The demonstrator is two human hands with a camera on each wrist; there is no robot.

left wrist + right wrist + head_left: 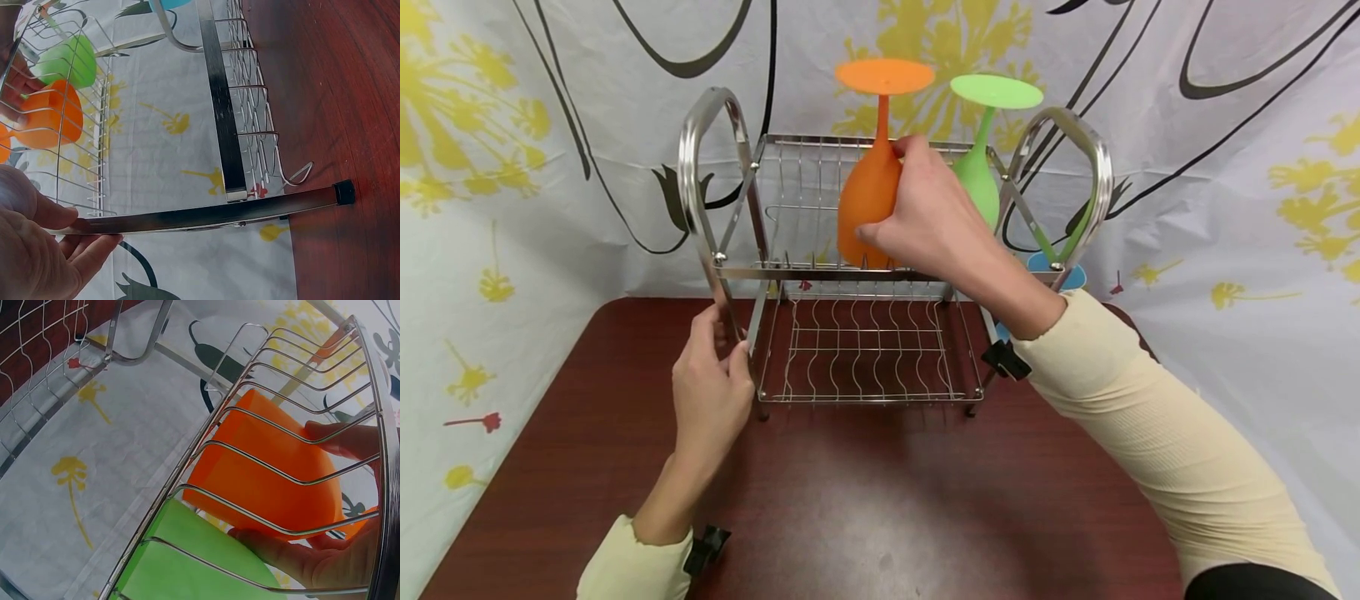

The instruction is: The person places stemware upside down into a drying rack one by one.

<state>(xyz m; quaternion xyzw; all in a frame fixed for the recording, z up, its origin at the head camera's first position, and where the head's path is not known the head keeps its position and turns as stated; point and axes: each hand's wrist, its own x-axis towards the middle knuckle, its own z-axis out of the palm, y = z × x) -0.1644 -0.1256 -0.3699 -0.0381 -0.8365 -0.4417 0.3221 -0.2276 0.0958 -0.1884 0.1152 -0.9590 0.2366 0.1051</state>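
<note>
An orange wine glass (868, 204) stands upside down on the upper tier of a metal dish rack (820, 273), its flat foot on top. My right hand (936, 212) grips its bowl, thumb on the near side and fingers round the far side. Just right of it a green wine glass (979, 171) is also upside down on that tier, partly behind my hand. With my left hand (711, 387) I hold the rack's left leg; the left wrist view shows thumb and fingers (94, 256) pinching the metal bar.
The rack's lower wire tier (865, 350) sits above a dark red table (880, 500). A blue item (1060, 271) shows behind the rack's right side, partly hidden by my right arm. A patterned white cloth (587, 167) hangs behind.
</note>
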